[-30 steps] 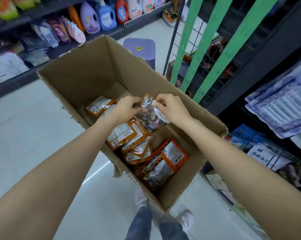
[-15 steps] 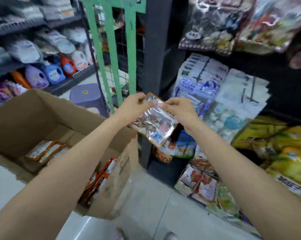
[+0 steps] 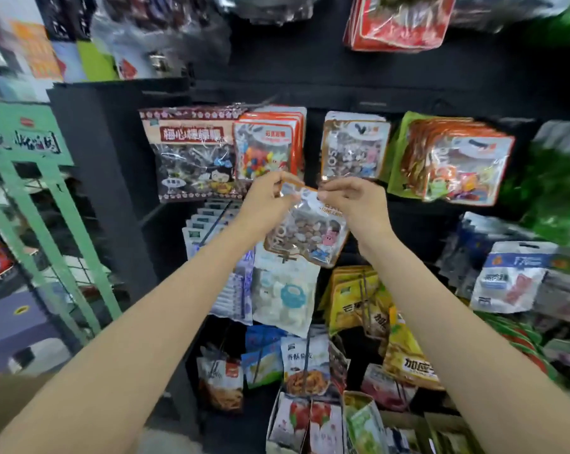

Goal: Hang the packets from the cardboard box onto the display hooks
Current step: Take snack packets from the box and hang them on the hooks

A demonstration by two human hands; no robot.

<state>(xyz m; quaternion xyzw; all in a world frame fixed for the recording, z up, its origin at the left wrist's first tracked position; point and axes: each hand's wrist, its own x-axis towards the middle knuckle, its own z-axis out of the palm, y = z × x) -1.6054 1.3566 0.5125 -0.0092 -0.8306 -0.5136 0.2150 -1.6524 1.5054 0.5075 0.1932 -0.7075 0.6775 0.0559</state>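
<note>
Packet: a clear packet [image 3: 306,234] with an orange top edge, held up in front of the display rack [image 3: 310,93].
Left hand: the left hand [image 3: 270,198] pinches the packet's top left corner.
Right hand: the right hand [image 3: 355,199] pinches the top right corner; the two hands are close together, stretching the header between them.
Change: half a second ago the packet hung low beside the cardboard box; now it is raised to the rack, just below the matching packets [image 3: 354,145] hanging there, and the box has dropped out of sight.
Meaning: the carry looks finished; what probably remains is threading the header hole onto that hook. The hook itself cannot be made out.
</note>
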